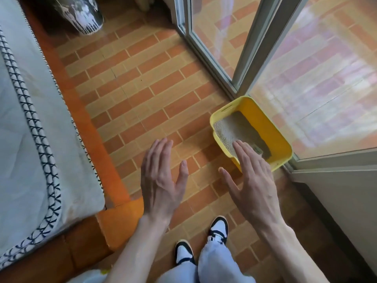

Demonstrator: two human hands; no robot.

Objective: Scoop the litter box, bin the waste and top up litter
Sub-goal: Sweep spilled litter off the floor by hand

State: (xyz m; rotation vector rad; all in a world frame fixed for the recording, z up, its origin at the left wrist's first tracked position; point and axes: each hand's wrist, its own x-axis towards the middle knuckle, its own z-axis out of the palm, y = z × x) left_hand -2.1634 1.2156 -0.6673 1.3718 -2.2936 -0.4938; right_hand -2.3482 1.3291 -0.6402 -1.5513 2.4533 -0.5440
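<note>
Litter box (273, 127), yellow plastic, sits on the brick-pattern floor (142, 94) against the sliding glass door (306, 78), ahead and to my right. Pale grey litter (228, 127) fills its base; a small darker item lies near the box's near end, partly behind my fingers, possibly a scoop, cannot confirm. Left hand (161, 180) held out over the floor, fingers straight and together, thumb apart, holding nothing. Right hand (253, 180) likewise flat and released, fingertips overlapping the near edge of the box in view; contact with it not discernible. Bed (26, 139) with white cover and dark stitched trim lies to my left. Sneakers (218, 229) stand on the floor below my hands.
</note>
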